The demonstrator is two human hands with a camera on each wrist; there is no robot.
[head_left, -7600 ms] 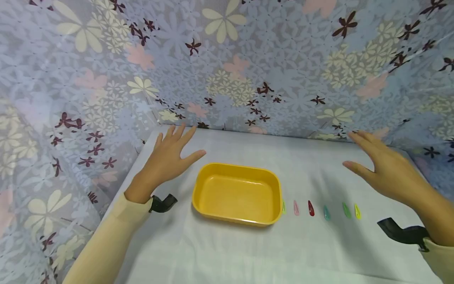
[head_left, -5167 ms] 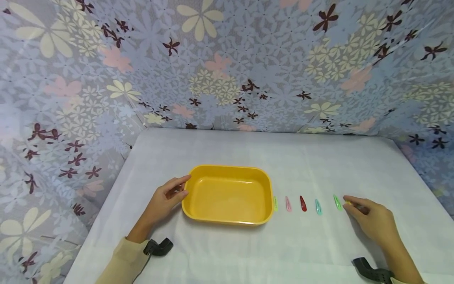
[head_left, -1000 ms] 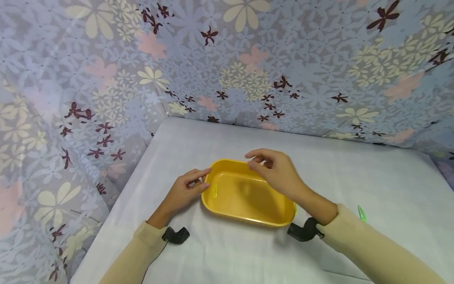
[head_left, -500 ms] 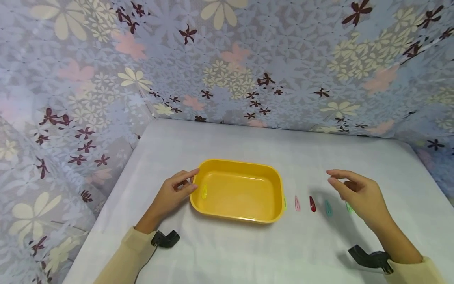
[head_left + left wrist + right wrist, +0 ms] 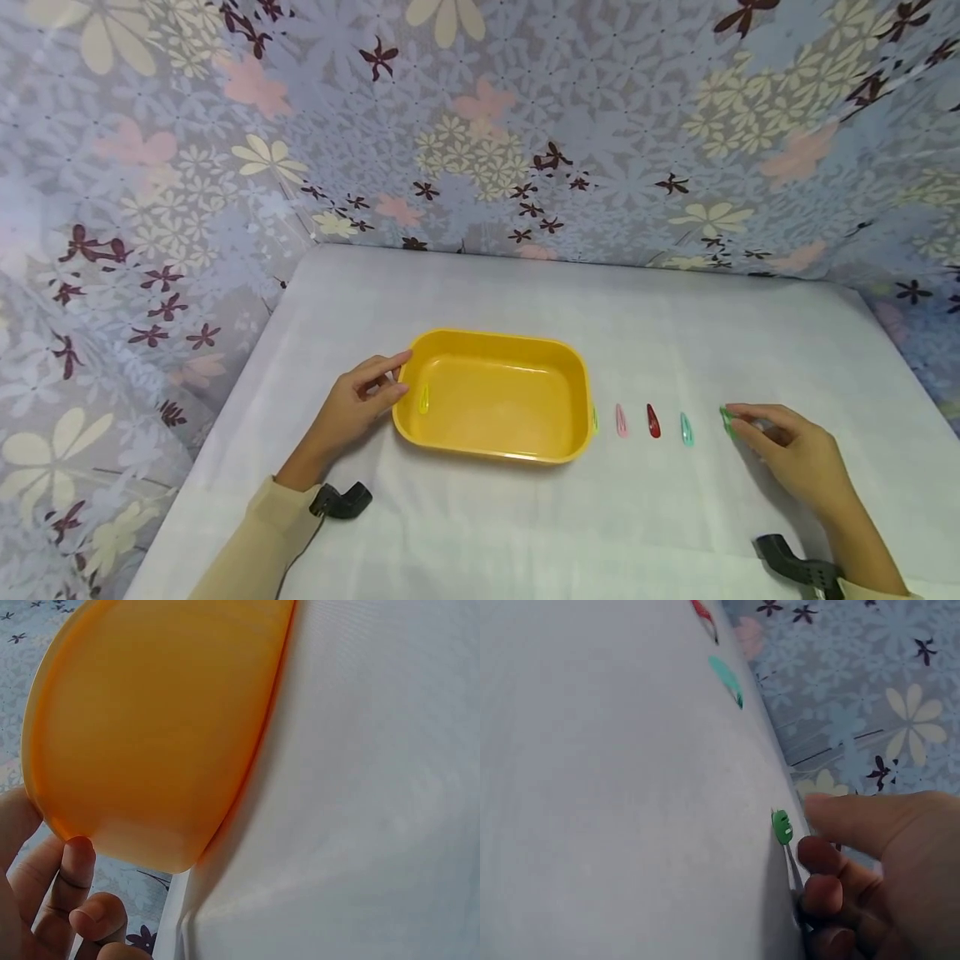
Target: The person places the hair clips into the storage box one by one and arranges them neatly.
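Note:
A yellow tray (image 5: 491, 457) stands on the white-covered table, with a yellow hair clip (image 5: 424, 398) lying inside near its left end. My left hand (image 5: 352, 412) holds the tray's left rim between thumb and fingers; the left wrist view shows the fingertips right at the rim. Farther right, my right hand (image 5: 798, 450) pinches a green hair clip (image 5: 727, 421) low over the cloth. In the right wrist view that clip (image 5: 782, 826) shows just beyond the fingertips. Left of it lie a teal hair clip (image 5: 687, 429), a red one (image 5: 653, 421) and a pink one (image 5: 621, 421).
One more lime hair clip (image 5: 595, 419) lies right against the tray's right side, partly hidden by it. Flowered fabric (image 5: 480, 150) rises behind the table and along its sides. A black wrist mount (image 5: 341, 501) sits on the left sleeve.
The yellow clip from the row's right end now lies in the tray. My right hand has come back from over the tray and lowered to the green clip. The left hand stays at the rim.

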